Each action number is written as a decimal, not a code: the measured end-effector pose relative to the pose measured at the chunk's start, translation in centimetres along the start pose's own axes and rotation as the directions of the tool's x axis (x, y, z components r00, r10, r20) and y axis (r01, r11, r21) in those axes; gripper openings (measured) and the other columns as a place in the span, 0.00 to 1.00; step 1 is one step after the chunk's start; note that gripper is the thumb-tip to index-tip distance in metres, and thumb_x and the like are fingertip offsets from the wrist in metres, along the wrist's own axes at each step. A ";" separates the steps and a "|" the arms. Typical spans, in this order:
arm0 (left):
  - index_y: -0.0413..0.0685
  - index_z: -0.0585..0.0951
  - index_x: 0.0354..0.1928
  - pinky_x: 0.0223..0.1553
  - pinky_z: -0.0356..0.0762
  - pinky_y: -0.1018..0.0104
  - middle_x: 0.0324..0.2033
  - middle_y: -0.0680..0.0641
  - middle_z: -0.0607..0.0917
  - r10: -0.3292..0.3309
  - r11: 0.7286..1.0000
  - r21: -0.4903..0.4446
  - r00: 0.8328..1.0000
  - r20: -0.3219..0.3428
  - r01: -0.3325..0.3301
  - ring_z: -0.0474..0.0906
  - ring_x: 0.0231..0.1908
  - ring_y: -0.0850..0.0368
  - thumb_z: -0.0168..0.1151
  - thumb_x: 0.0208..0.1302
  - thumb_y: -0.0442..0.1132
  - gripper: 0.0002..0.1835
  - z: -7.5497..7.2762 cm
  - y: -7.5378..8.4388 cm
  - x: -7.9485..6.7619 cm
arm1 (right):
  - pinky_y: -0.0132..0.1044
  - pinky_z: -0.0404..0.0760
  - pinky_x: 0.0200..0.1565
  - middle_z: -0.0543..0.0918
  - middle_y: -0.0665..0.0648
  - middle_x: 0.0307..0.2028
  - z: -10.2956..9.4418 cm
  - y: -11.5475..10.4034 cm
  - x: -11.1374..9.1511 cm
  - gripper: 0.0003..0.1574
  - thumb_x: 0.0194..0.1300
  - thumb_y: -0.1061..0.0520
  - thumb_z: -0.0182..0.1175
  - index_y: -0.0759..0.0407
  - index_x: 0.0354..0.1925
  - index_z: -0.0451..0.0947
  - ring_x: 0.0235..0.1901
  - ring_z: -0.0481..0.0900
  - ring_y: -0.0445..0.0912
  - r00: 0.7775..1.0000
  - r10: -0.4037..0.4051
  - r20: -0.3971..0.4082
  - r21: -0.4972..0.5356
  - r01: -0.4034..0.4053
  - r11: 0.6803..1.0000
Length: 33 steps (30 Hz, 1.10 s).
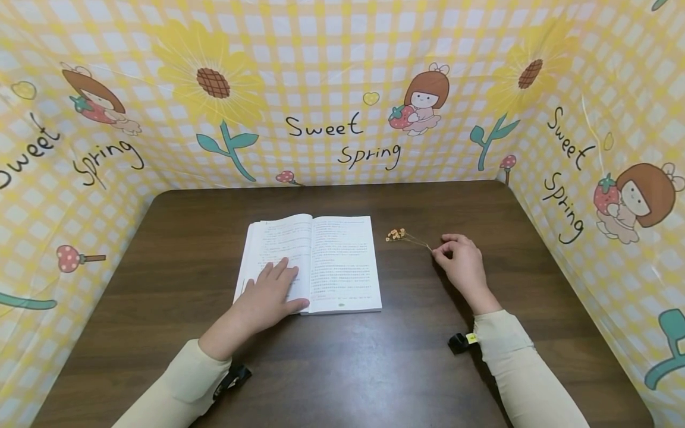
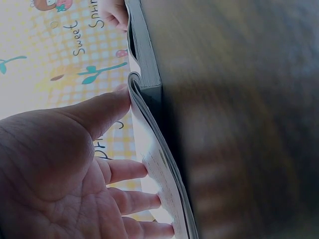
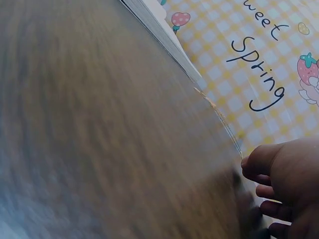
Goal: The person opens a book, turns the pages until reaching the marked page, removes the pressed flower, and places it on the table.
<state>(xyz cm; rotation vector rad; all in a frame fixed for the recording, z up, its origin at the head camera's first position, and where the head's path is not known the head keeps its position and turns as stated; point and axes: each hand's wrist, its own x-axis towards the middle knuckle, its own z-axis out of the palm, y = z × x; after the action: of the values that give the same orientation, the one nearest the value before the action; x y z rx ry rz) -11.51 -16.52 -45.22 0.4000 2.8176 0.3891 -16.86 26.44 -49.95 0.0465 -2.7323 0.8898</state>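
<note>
An open book lies on the brown table, its printed pages facing up. My left hand rests on the left page with fingers spread, the thumb near the lower end of the fold. In the left wrist view the fingertips touch the paper and the thumb lies against the curved page edge. To the right of the book, my right hand pinches the thin stem end of a small dried flower sprig between thumb and index finger. Its yellow-orange blossoms point left, toward the book.
The dark wooden table spans the area beneath both arms. A yellow checked cloth printed with flowers and "Sweet Spring" stands round its back and sides. Black straps with small devices sit at both wrists.
</note>
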 end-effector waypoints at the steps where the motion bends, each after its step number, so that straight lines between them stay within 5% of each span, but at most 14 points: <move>1: 0.45 0.66 0.76 0.63 0.53 0.18 0.79 0.35 0.57 -0.002 1.000 -0.001 1.000 0.000 0.002 0.50 0.76 0.27 0.65 0.66 0.63 0.45 0.0 0.0 0.0 | 0.62 0.64 0.60 0.83 0.62 0.58 0.1 0.1 0.0 0.10 0.67 0.55 0.68 0.58 0.30 0.86 0.58 0.75 0.64 1.000 -0.001 0.001 -0.003 0.001 1.000; 21: 0.45 0.65 0.76 0.63 0.52 0.17 0.79 0.35 0.56 -0.006 1.000 -0.005 1.000 0.006 0.006 0.50 0.76 0.27 0.65 0.66 0.63 0.45 -0.1 0.0 -0.2 | 0.59 0.66 0.58 0.83 0.61 0.58 0.2 0.0 -0.1 0.09 0.64 0.56 0.71 0.58 0.29 0.87 0.59 0.75 0.62 0.999 -0.043 -0.013 -0.054 0.042 0.998; 33: 0.46 0.66 0.76 0.63 0.54 0.18 0.79 0.36 0.57 0.010 1.000 -0.004 1.000 -0.005 -0.010 0.51 0.77 0.29 0.64 0.66 0.64 0.45 -0.1 -0.2 -0.3 | 0.59 0.74 0.61 0.79 0.64 0.62 -0.7 -0.8 0.3 0.13 0.71 0.52 0.65 0.60 0.44 0.87 0.62 0.76 0.62 0.999 -0.035 -0.016 0.043 0.035 0.998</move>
<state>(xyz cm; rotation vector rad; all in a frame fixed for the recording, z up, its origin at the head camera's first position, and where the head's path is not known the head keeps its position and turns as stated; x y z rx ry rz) -11.34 -16.84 -45.13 0.4129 2.8207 0.3987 -16.85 26.26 -48.87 0.0954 -2.6900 0.9351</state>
